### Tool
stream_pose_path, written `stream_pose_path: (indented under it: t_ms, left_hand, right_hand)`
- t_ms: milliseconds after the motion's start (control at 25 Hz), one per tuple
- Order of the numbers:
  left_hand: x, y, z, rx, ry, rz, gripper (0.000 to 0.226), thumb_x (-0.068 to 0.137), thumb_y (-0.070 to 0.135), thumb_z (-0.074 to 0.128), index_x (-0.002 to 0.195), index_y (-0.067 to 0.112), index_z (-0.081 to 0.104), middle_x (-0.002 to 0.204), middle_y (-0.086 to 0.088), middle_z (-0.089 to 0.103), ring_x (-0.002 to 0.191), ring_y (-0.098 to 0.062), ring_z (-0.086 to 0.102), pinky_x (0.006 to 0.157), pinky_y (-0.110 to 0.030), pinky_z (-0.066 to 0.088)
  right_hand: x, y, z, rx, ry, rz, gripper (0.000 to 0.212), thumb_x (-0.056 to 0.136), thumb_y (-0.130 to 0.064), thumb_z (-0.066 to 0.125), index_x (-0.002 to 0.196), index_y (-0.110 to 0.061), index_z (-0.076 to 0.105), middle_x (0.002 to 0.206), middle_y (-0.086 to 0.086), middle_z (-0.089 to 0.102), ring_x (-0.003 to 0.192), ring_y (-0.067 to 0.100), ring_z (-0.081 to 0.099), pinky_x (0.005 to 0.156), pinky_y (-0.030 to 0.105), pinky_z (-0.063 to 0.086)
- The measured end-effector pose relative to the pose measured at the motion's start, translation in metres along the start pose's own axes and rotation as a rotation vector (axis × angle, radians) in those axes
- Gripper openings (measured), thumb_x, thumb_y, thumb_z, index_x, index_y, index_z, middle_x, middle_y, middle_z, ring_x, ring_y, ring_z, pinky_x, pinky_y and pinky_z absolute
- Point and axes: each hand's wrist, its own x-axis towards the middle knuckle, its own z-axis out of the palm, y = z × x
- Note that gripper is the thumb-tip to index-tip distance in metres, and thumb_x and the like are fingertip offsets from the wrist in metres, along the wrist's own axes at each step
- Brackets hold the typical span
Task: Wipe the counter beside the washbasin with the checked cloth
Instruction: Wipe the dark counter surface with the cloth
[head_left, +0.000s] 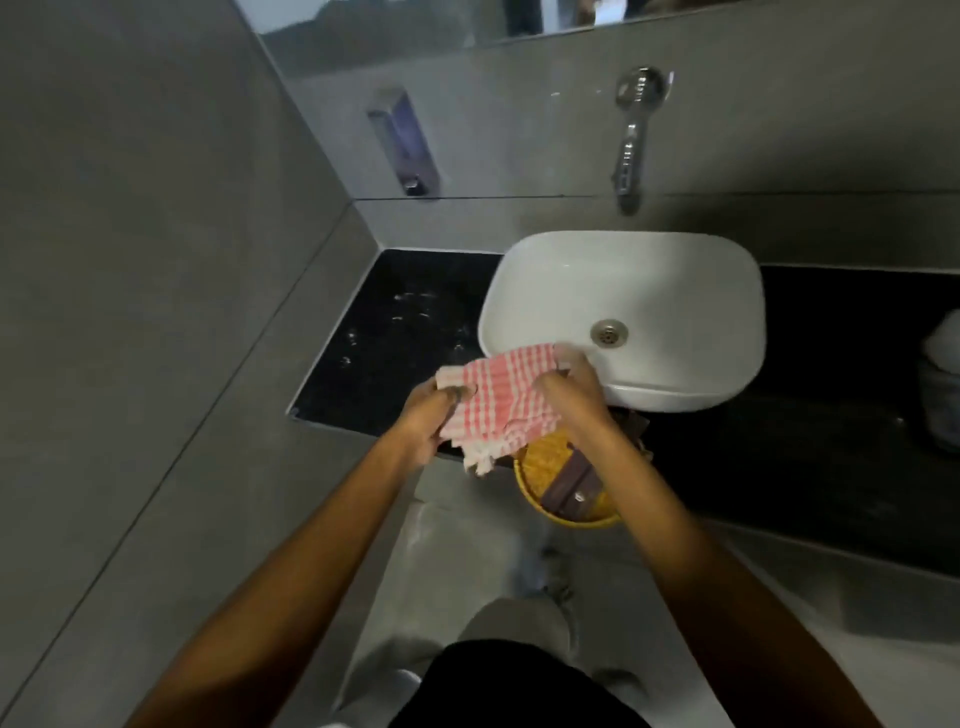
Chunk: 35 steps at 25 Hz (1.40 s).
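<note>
A red-and-white checked cloth (506, 400) is stretched between both hands, above the front edge of the black counter (395, 338). My left hand (428, 421) grips its left end and my right hand (571, 395) grips its right side near the rim of the white washbasin (623, 291). The cloth's frayed lower edge hangs down past the counter front. Water drops and smears show on the counter left of the basin.
A chrome tap (631, 145) and a soap dispenser (402, 140) are fixed on the grey wall. A yellow bucket (561, 488) with a dark object in it stands on the floor below the counter. A pale object (943, 374) sits at the counter's right end.
</note>
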Motion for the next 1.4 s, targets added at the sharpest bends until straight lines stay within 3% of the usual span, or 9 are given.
stream_pose_path:
  t_ms: [120,240,320,480,560,680,760,1080,1400]
  left_hand:
    - [0.004,-0.025,-0.066,0.079,0.119,-0.102,0.028,0.098,-0.004,0.06,0.125,0.0,0.068,0.117,-0.022,0.072,0.084,-0.024,0.075,0.064,-0.032,0.065]
    - [0.029,-0.042,-0.093,0.168,0.151,-0.162,0.036,0.097,-0.002,0.063,0.133,0.001,0.064,0.128,-0.023,0.071,0.109,-0.033,0.07,0.093,-0.047,0.062]
    - [0.055,-0.04,-0.101,0.237,0.152,-0.147,0.039,0.097,-0.002,0.064,0.135,0.003,0.063,0.133,-0.022,0.069,0.123,-0.037,0.066,0.107,-0.049,0.054]
    - [0.122,-0.043,-0.123,0.62,0.103,-0.01,0.061,0.103,0.012,0.057,0.16,0.011,0.035,0.162,-0.015,0.041,0.15,-0.033,0.041,0.122,-0.045,0.04]
    - [0.158,-0.05,-0.146,0.925,0.083,0.171,0.065,0.106,0.025,0.052,0.164,0.015,0.023,0.172,-0.011,0.023,0.161,-0.029,0.018,0.13,-0.047,0.025]
    - [0.222,-0.058,-0.18,1.306,0.026,0.431,0.066,0.11,0.044,0.032,0.165,0.012,0.013,0.175,-0.011,0.007,0.163,-0.029,-0.002,0.134,-0.048,0.008]
    - [0.264,-0.063,-0.197,1.467,-0.038,0.484,0.069,0.11,0.049,0.025,0.166,0.012,0.007,0.176,-0.011,0.001,0.163,-0.029,-0.004,0.134,-0.048,0.003]
    - [0.312,-0.094,-0.216,1.498,-0.052,0.612,0.071,0.107,0.054,0.017,0.165,0.013,0.018,0.174,-0.012,0.017,0.162,-0.032,0.014,0.131,-0.054,0.013]
    - [0.312,-0.097,-0.217,1.447,-0.025,0.634,0.07,0.107,0.052,0.028,0.164,0.013,0.022,0.174,-0.011,0.019,0.162,-0.03,0.014,0.132,-0.053,0.012]
  right_hand:
    - [-0.003,0.043,0.06,-0.236,-0.097,0.068,0.032,0.085,-0.003,0.056,0.116,-0.012,0.055,0.102,0.008,0.066,0.101,0.029,0.065,0.073,0.032,0.052]
    - [0.007,0.072,0.097,-0.446,-0.064,0.153,0.053,0.088,-0.011,0.063,0.138,-0.009,0.047,0.134,0.018,0.061,0.126,0.038,0.061,0.097,0.039,0.054]
    - [0.022,0.086,0.121,-0.493,-0.025,0.153,0.059,0.091,-0.013,0.066,0.145,-0.008,0.043,0.139,0.021,0.058,0.131,0.041,0.059,0.104,0.043,0.053]
    - [0.045,0.106,0.174,-0.806,0.188,0.036,0.08,0.1,-0.025,0.059,0.162,0.003,0.017,0.165,0.026,0.032,0.155,0.039,0.034,0.129,0.045,0.029]
    - [0.055,0.118,0.204,-0.804,0.229,0.028,0.08,0.098,-0.04,0.053,0.159,0.002,0.024,0.165,0.026,0.029,0.154,0.043,0.03,0.128,0.053,0.027]
    - [0.085,0.139,0.252,-0.883,0.339,0.206,0.102,0.093,-0.07,0.018,0.164,0.003,0.012,0.173,0.029,0.007,0.162,0.046,0.005,0.131,0.056,0.001]
    - [0.111,0.147,0.277,-0.93,0.511,0.286,0.112,0.092,-0.08,0.019,0.165,0.003,-0.001,0.174,0.027,-0.004,0.163,0.043,-0.004,0.133,0.054,-0.002]
    - [0.269,0.127,0.312,-1.059,0.6,0.226,0.114,0.093,-0.078,0.033,0.161,0.012,0.012,0.17,0.035,0.014,0.16,0.049,0.014,0.131,0.06,0.01]
    - [0.179,0.174,0.282,-1.104,0.587,0.208,0.114,0.094,-0.079,0.034,0.164,0.001,-0.003,0.174,0.025,0.0,0.164,0.041,0.001,0.133,0.055,0.006]
